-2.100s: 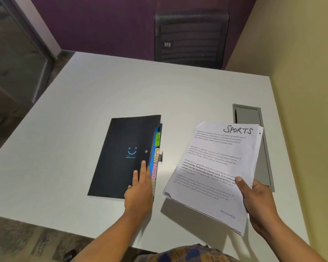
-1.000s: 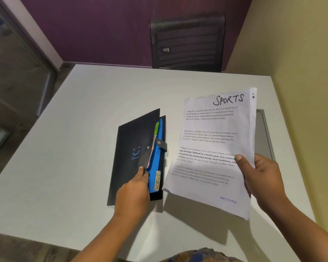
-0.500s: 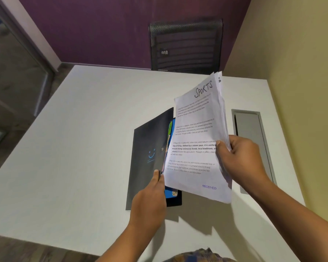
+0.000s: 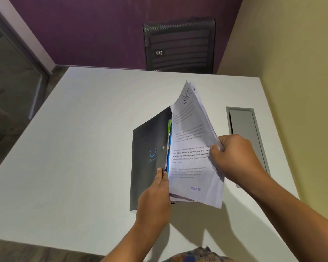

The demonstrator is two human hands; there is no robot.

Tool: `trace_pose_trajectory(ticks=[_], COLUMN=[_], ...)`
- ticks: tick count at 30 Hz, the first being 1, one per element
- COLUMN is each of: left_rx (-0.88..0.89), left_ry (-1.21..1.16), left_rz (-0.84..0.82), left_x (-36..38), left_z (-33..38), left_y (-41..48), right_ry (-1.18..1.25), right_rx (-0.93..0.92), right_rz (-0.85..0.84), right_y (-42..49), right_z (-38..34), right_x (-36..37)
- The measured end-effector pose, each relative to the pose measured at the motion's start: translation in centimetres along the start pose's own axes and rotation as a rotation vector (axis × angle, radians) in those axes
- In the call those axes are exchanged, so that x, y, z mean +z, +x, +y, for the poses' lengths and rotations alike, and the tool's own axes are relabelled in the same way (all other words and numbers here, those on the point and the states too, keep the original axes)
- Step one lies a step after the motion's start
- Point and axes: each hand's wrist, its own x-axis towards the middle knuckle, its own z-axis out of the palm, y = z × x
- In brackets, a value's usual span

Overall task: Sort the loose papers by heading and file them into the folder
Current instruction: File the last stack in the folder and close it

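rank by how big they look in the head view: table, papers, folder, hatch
1. table
2. papers, held up nearer the camera
3. folder, partly hidden
4. hatch, close to the folder's visible part, so unsure

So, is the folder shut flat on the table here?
No, the left hand holds the folder open by its black cover, and the right hand holds the papers at the gap.
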Motion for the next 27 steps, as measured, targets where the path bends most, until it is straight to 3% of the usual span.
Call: trace_pose_trajectory(ticks=[8, 13, 17, 22, 27], left_rx=[0.042, 0.050, 0.038, 0.008, 0.026], left_ry=[-0.014, -0.036, -0.100, -0.155, -0.053], left_rz=[-0.040, -0.078, -0.058, 0.025, 0.053], left_x=[0.8, 1.4, 1.3, 0.5, -0.3], left_z=[0.7, 0.8, 0.7, 0.2, 0.0], left_y=[-0.7, -1.7, -1.9, -1.8, -1.4], right_ry=[-0.096, -0.036, -0.027, -0.176, -0.249], right_rx=[0.026, 0.048, 0.056, -0.041, -0.120], right_rz=[-0.129, -0.159, -0.117, 0.068, -0.041], right_y=[2.0, 2.6, 2.1, 0.6, 0.3], right_z=[-0.6, -1.0, -1.1, -1.5, -2.7], right_x=[3.1, 4.9, 5.7, 4.0, 4.1])
